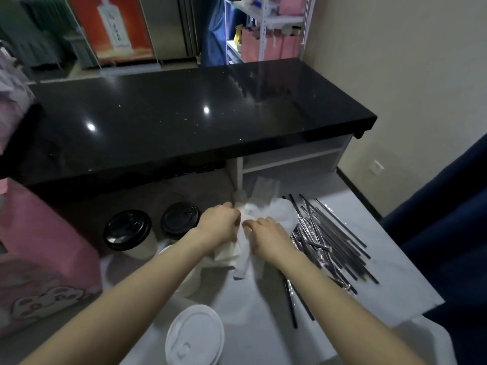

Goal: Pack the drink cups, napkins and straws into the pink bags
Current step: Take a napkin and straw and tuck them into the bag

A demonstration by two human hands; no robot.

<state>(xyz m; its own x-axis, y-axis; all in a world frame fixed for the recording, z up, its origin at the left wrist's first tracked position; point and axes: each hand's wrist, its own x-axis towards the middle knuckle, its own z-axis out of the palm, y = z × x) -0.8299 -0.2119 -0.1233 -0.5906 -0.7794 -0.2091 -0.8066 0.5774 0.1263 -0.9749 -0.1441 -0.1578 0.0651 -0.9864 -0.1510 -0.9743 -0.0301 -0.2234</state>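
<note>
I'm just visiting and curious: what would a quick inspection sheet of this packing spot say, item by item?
Surface: white tabletop, with a glossy black counter behind it.
Job's things: two black-lidded paper cups; white-lidded cup nearest the camera; white paper napkins; pile of black wrapped straws; pink paper bag at left.
Clutter: nothing seen.
Grips: left hand and right hand both closed on the napkins.
Cables: nothing seen.
Surroundings: white shelving rack holding more pink bags; orange poster; wall socket.
</note>
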